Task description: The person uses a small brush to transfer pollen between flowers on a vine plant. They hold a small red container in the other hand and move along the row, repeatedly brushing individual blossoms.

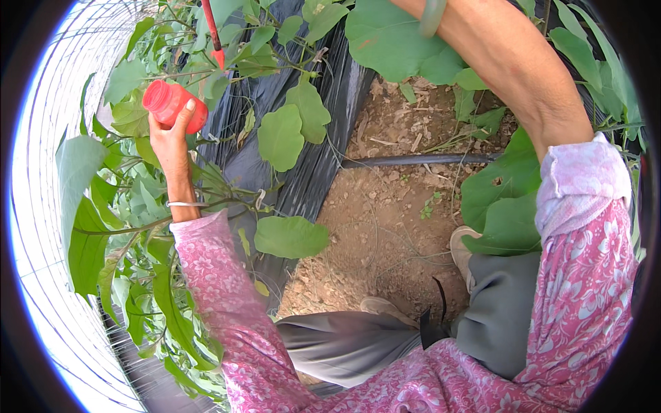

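My left hand (173,139) grips a red jar (182,106) with a threaded neck and no lid on it. The jar leans, its mouth towards the upper left, with my thumb along its side. Above and right of it, a thin red stick (210,23) with a brighter red tip points down among the stems; the tip is apart from the jar. My right arm reaches up past the top edge, so my right hand is out of view. What holds the stick's upper end cannot be seen. Broad-leaved plants, apparently eggplants (281,137), surround the jar and stick.
Black plastic mulch film (310,180) covers the planted bed. A dark hose (421,160) crosses the bare soil path (356,222). Large leaves (503,191) hang beside my right arm. White netting or film (51,217) rises at the far left. My shoes stand on the soil.
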Available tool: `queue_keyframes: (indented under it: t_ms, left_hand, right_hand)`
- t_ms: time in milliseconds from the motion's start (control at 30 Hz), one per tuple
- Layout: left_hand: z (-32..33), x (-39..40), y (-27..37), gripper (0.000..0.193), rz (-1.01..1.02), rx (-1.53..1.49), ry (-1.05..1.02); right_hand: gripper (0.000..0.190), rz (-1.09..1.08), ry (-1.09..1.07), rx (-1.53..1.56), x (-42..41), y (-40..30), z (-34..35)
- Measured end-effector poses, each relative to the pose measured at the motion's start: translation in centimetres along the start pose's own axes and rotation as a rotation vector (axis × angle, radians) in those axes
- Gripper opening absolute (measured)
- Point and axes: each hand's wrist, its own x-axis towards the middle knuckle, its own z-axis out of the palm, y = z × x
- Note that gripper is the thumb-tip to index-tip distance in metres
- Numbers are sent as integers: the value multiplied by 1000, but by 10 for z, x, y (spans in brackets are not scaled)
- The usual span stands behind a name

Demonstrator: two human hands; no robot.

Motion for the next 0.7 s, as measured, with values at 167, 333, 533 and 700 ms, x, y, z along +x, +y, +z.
queue_keyframes:
  t_ms: [167,333,533,700]
  left_hand:
    - [4,1,2,63,-29,-53,2]
    - [19,1,2,61,-16,-110,-29]
    - [7,-6,-2,61,-34,-104,-23]
    - [6,-7,4,59,-31,-102,4]
  right_hand:
    - [23,-89,71,-36,7,20,29]
    - [25,-133,53,-135,6,61,49]
    - [26,-154,82,-169,-9,93,105]
    - [24,-173,120,-189,-16,107,108]
